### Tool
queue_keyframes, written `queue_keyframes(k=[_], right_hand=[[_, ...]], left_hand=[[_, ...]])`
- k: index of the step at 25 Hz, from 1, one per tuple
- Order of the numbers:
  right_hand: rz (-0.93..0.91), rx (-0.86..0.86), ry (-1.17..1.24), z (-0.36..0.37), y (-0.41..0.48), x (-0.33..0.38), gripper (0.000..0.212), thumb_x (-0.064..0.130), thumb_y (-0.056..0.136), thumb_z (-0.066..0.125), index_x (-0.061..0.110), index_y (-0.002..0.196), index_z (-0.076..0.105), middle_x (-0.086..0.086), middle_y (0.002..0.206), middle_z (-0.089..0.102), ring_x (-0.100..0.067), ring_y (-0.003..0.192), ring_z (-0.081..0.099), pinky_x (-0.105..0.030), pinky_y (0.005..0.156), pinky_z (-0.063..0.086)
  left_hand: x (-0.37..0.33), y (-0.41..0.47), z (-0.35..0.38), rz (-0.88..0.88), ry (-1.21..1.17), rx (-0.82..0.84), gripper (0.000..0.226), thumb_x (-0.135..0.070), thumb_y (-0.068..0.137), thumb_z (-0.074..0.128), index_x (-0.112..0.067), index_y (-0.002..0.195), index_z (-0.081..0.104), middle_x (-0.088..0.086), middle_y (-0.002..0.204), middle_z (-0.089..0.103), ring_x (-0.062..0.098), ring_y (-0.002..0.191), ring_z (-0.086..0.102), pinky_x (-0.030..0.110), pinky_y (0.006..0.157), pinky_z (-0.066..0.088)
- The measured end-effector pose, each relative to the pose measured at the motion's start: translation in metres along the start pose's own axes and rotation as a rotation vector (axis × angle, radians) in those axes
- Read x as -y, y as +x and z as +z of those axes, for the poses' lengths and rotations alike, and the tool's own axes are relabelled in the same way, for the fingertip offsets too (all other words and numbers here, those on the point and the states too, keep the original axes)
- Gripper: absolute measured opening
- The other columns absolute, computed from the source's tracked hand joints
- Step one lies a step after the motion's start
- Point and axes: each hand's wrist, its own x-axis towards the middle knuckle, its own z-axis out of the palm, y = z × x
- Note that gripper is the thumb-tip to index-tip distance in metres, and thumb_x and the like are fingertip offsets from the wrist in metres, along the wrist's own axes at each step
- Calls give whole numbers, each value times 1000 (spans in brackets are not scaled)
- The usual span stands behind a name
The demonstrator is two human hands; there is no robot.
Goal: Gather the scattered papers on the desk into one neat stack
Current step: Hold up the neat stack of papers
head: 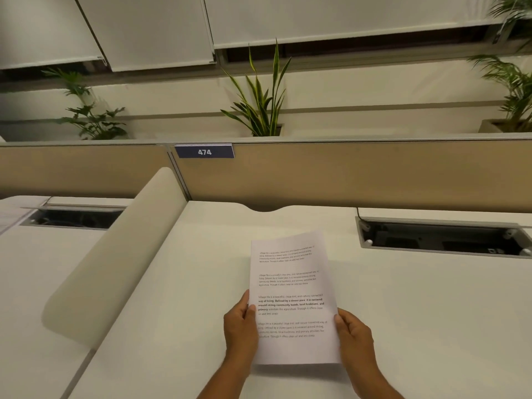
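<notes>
The printed papers (pixel 293 298) formed one even stack, gripped by the left hand (pixel 240 326) and right hand (pixel 354 332) above the bare desk (pixel 172 283).

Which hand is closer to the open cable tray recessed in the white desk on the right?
Right. The right hand grips the printed paper's right edge, below-left of the recessed cable tray; the left hand grips the far edge.
</notes>
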Motion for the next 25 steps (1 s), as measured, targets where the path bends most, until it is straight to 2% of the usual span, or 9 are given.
queue_keyframes(k=[2,4,6,9,11,16,20,22,25], right_hand=[[4,11,-22,27,21,2,33,8,107,48,17,92,76,-1,89,79,-20,79,65,-30,69,49],[26,12,-50,51,43,9,33,7,107,46,12,86,71,-4,88,74,-18,76,60,-28,66,46],[53,-2,-105,74,68,19,34,8,106,44,13,78,64,-4,85,70,-18,74,57,-27,62,43],[67,-23,-222,104,106,32,32,11,107,42,12,82,62,-6,89,68,-21,78,59,-24,60,45],[64,-31,-310,119,126,40,34,10,106,43,13,78,61,-5,86,67,-22,78,59,-25,59,44],[112,-93,-476,141,153,49,28,10,103,47,12,78,58,-11,92,69,-28,83,58,-29,73,43],[105,-137,-531,149,152,53,22,12,103,47,4,101,68,-9,97,64,-27,87,54,-30,78,42],[118,-141,-558,148,148,55,23,13,104,46,1,103,65,-7,96,62,-27,86,55,-32,77,44],[101,-154,-572,141,143,51,24,16,102,45,0,95,62,-14,101,69,-32,87,62,-37,77,52]], left_hand=[[-2,36,-9,7,57,7,45,1,108,44,-13,148,60,-18,117,72,-7,96,64,-2,75,50],[-9,72,-12,14,96,22,45,-1,108,44,-15,148,61,-8,132,73,6,101,70,16,95,55],[-16,107,-13,9,105,26,44,0,107,45,-13,146,62,-7,134,69,14,108,70,26,102,54],[-27,150,-15,-10,139,37,42,3,106,45,-7,142,65,-7,116,68,18,104,67,19,91,50],[-31,174,-16,-17,180,44,43,3,106,45,-8,140,67,-3,114,73,21,102,70,22,90,52],[-30,213,-13,-28,257,38,44,-2,106,46,-11,146,63,8,140,72,26,115,70,36,107,56],[-34,214,-13,15,292,16,42,-2,108,43,-6,145,63,11,141,70,32,121,69,26,96,50],[-39,213,-15,13,304,-7,41,-3,109,43,-2,146,60,15,146,66,34,124,67,29,98,52],[-42,209,-22,32,364,-12,31,-5,107,45,-8,123,72,23,140,68,30,105,63,28,87,44]])
